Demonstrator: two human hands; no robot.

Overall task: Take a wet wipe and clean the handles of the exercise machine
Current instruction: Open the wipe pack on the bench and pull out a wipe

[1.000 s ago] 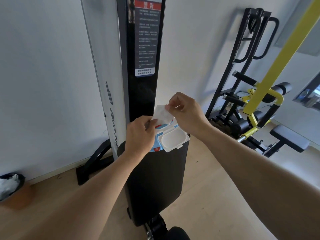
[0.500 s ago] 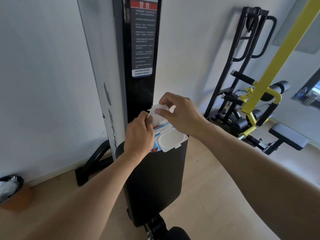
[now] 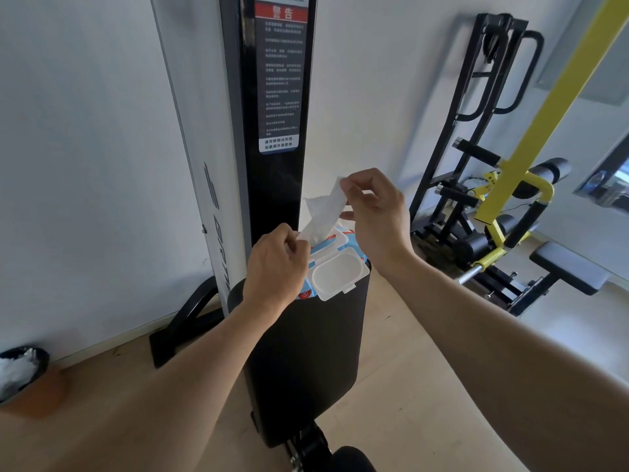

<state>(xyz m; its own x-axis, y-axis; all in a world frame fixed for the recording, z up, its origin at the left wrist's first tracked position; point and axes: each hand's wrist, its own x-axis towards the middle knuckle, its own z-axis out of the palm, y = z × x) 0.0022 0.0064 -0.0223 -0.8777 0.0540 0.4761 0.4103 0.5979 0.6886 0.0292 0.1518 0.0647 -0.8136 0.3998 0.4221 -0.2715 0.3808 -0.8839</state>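
Taking step: right hand (image 3: pixel 371 212) pinches the white wet wipe (image 3: pixel 323 212), left hand (image 3: pixel 275 264) pinches its base at the blue-and-white flip-lid pack (image 3: pixel 340 264). Next, pull it free.

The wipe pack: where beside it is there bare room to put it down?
Little room on the black pad: the wipe pack fills its top edge. Bare floor lies free between pad and bench. The left corner by the bin is crowded.
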